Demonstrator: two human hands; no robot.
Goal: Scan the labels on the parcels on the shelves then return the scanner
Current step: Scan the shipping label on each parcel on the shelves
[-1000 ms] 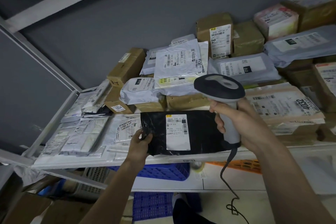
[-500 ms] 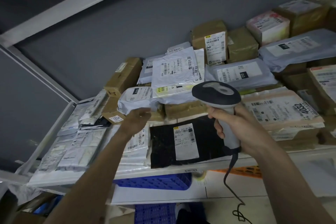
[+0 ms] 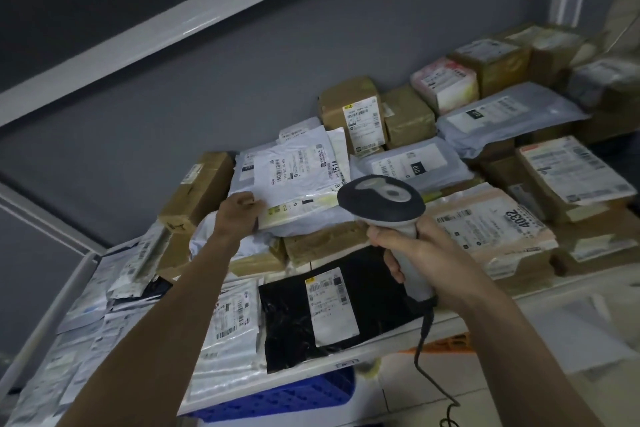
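My right hand [image 3: 426, 260] grips the grey handle of a corded barcode scanner [image 3: 381, 199], whose dark head hangs above the parcels in the shelf's middle. Below it a black poly bag [image 3: 287, 326] with a white label lies flat at the shelf's front edge. My left hand [image 3: 239, 215] reaches further back and holds the left edge of a white poly mailer [image 3: 294, 173] lying on top of a stack; its fingers curl round that edge. Brown boxes and grey mailers with labels fill the shelf behind and to the right.
The white shelf [image 3: 346, 362] has a metal frame rail at the left. Flat clear-bagged parcels [image 3: 228, 319] cover its left part. A blue crate [image 3: 277, 395] sits below the shelf, an orange one [image 3: 446, 345] further right. The scanner cable [image 3: 420, 354] dangles down.
My left hand let go of the black bag, which now lies flat, and moved up and back to the white mailer on the stack. The scanner rose slightly with the view.
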